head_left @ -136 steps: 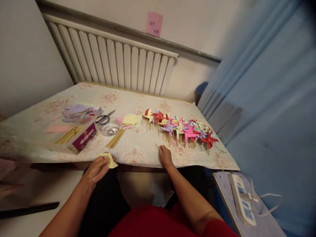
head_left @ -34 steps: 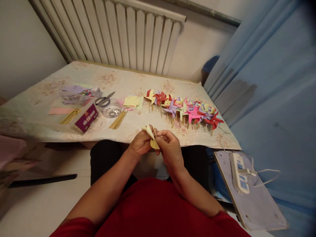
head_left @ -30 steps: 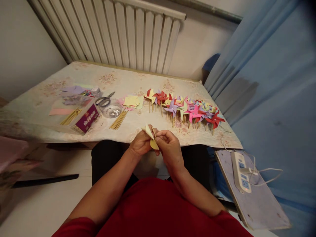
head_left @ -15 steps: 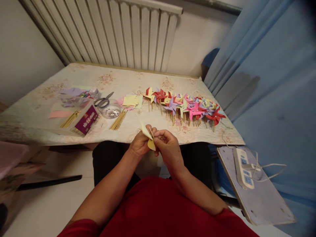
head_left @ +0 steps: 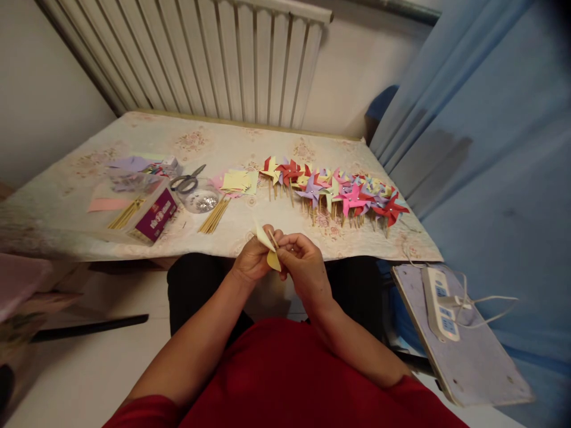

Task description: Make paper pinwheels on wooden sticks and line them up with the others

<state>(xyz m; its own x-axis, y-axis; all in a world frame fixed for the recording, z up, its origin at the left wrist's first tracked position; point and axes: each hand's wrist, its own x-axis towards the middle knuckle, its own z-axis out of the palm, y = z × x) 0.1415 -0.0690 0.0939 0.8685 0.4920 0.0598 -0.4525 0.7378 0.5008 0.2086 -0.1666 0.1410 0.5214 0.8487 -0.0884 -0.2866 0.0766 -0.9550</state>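
Observation:
Above my lap, just off the table's front edge, both hands meet at a pale yellow paper pinwheel (head_left: 273, 260). My left hand (head_left: 252, 257) is closed round its paper blades. A thin wooden stick (head_left: 272, 238) shows between the hands, its upper end free. My right hand (head_left: 304, 264) pinches with thumb and fingers where the stick meets the paper; those fingertips hide what exactly they grip. Beyond my hands lie a bundle of wooden sticks (head_left: 215, 216) and a round dish of small shiny pins (head_left: 201, 201).
Finished-looking pinwheels (head_left: 352, 199) in several colours stand at the table's right. Left lie scissors (head_left: 187, 179), yellow paper squares (head_left: 236, 181) and a clear box (head_left: 129, 217) with a purple label holding sticks. A power strip (head_left: 440, 304) rests on a board at right.

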